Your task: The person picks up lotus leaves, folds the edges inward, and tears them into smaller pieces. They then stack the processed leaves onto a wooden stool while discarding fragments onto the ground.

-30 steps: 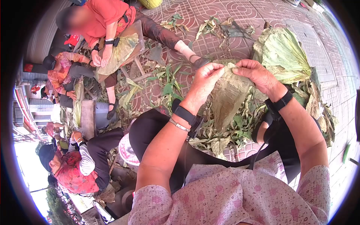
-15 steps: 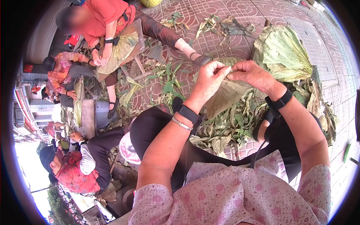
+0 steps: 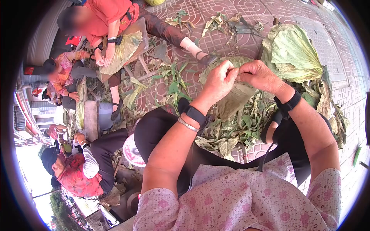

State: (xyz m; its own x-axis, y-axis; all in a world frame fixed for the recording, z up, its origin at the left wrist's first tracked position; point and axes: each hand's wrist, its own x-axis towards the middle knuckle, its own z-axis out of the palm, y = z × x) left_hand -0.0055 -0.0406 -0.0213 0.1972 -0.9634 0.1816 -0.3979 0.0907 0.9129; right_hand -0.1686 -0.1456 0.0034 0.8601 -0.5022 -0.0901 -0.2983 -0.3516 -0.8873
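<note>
My left hand (image 3: 219,82) is closed in a pinch, its thumb and forefinger at the top of a large dried leaf (image 3: 232,103). Right beside it, my right hand (image 3: 261,78) pinches at the same spot, fingertips almost touching the left ones. The leaf is brownish green and hangs below both hands; its upper part is partly hidden by the fingers. Beyond my right hand lies a stack of big pale-green dried leaves (image 3: 291,54), fanned and flat. Under the held leaf, a heap of torn leaf scraps (image 3: 241,129) covers the ground between my legs.
Across from me a person in a red shirt (image 3: 104,19) handles a leaf on a board (image 3: 140,34). Other people (image 3: 79,173) sit along the left. More leaf scraps (image 3: 231,25) lie on the red patterned paving (image 3: 208,9). A patterned pink-white round item (image 3: 133,151) is by my knee.
My left fingers have curled a little more, and both hands still meet at the leaf. The held leaf has shifted slightly.
</note>
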